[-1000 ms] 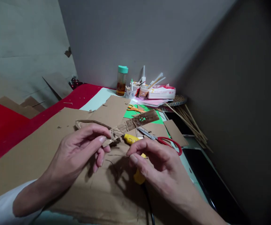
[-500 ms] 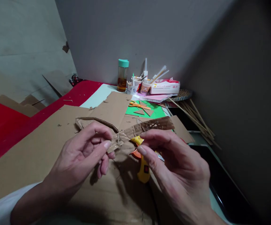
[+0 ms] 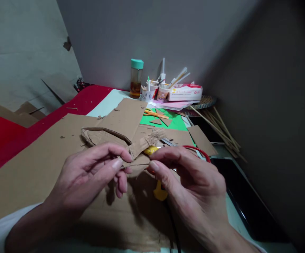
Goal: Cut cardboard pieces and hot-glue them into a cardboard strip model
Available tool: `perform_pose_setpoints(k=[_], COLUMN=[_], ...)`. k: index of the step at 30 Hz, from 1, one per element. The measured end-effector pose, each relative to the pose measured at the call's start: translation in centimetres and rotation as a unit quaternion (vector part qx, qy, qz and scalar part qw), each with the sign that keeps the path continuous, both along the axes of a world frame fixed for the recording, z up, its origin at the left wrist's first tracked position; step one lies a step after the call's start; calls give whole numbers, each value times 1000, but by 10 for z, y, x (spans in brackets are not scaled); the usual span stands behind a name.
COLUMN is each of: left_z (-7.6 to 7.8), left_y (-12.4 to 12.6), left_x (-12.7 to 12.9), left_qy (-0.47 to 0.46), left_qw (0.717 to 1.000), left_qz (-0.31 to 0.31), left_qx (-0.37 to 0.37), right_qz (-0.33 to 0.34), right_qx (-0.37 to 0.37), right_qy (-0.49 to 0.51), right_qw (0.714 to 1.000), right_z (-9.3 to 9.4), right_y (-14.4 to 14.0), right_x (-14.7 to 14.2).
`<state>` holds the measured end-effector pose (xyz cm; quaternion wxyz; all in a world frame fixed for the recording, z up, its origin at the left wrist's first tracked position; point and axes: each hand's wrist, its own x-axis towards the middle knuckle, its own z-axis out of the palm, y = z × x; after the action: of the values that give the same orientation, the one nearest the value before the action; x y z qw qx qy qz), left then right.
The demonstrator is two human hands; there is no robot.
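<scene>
My left hand (image 3: pixel 94 175) pinches a torn strip of corrugated cardboard (image 3: pixel 143 143) between thumb and forefinger; the strip slants up to the right with its ribs showing. Between the thumb and forefinger of my right hand (image 3: pixel 191 186) is the end of a thin cardboard sliver (image 3: pixel 136 165), which stretches across to my left fingertips. Below and behind my hands lies a yellow hot glue gun (image 3: pixel 160 191), partly hidden by my right hand. Just beyond my left hand, a curved cardboard frame (image 3: pixel 107 130) stands on edge on the cardboard sheet.
A large cardboard sheet (image 3: pixel 46 154) covers much of the table. Orange scissors (image 3: pixel 157 114) lie on green paper (image 3: pixel 177 123). Further back stand a bottle (image 3: pixel 135 79), cups of sticks (image 3: pixel 163 93) and a tissue pack (image 3: pixel 185 93). Wooden sticks (image 3: pixel 221 131) and a black tablet (image 3: pixel 247 200) lie right.
The cardboard strip in my left hand has turned, and its ribbed side now shows. My right hand has moved slightly left and the thin sliver now spans both hands. The view has shifted a little.
</scene>
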<state>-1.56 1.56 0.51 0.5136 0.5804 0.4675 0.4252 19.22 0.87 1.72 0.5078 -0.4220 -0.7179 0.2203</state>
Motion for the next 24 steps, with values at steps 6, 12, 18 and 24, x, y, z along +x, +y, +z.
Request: perform_pose_setpoints(k=[6, 12, 18, 24], left_z=[0, 4, -2, -4], left_y=[-3, -2, -4, -6], left_x=[-3, 6, 7, 12], left_qy=[13, 62, 104, 125], left_qw=[998, 989, 969, 961], left_qz=[-5, 61, 116, 133], left_qx=[59, 117, 192, 208], right_qz=[-23, -19, 24, 18], right_qx=[8, 37, 72, 81], right_qy=[-18, -17, -84, -158], right_qw=[1000, 999, 994, 984], right_z=[2, 0, -2, -4], right_y=[0, -1, 2, 4], right_x=[-1, -3, 0, 3])
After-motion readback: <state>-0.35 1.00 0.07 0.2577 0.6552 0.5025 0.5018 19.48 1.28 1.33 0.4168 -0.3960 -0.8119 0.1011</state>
